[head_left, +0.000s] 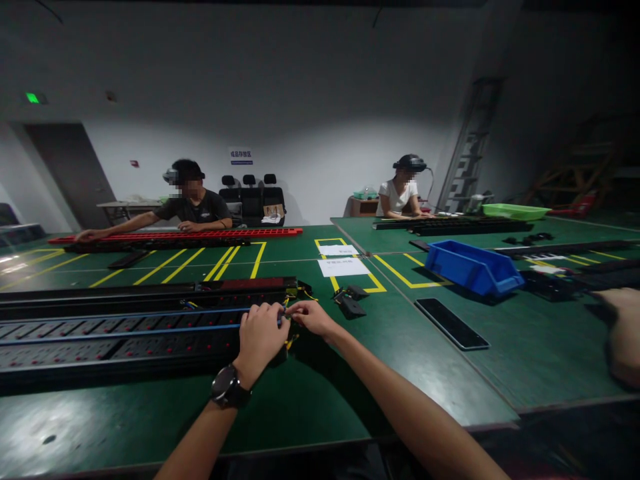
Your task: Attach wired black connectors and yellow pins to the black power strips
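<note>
A long black power strip unit with rows of socket openings and red dots lies across the left of the table. Two blue strips or wires run along its length towards its right end. There my left hand, with a dark watch on the wrist, rests with fingers curled over the end. Just right of it, my right hand pinches with thumb and forefinger close to the left fingertips; what both hold is hidden. Short yellow wires stick out around the fingers.
Black parts, a phone-like slab and a blue bin lie to the right. Paper sheets sit on the green table. Two people work opposite; another person's arm shows at far right.
</note>
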